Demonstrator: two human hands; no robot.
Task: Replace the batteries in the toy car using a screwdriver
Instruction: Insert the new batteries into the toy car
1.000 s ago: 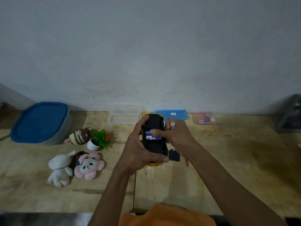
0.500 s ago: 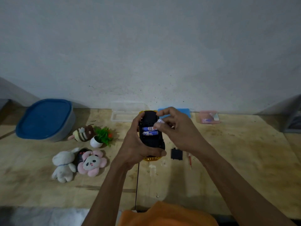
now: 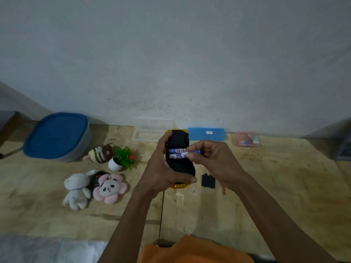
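My left hand [image 3: 161, 173] grips the yellow toy car [image 3: 179, 162], turned upside down with its black underside up above the wooden table. Two blue-and-white batteries [image 3: 176, 153] lie side by side in the open compartment. My right hand [image 3: 210, 160] pinches a third blue-and-white battery [image 3: 190, 153] between thumb and fingers at the compartment's right edge. The black battery cover [image 3: 208, 181] lies on the table right of the car. A red-handled screwdriver [image 3: 224, 191] lies beside it, partly hidden by my right wrist.
Along the wall stand a clear plastic box [image 3: 152, 130], a blue case [image 3: 206, 133] and a pink box [image 3: 247, 139]. A blue-lidded tub [image 3: 57, 135] sits far left. Plush toys [image 3: 95, 186] and a small potted plant [image 3: 121, 158] lie left of my hands.
The right hand has lowered the battery from above the car down to the compartment's right edge. The left hand and car stayed almost still.
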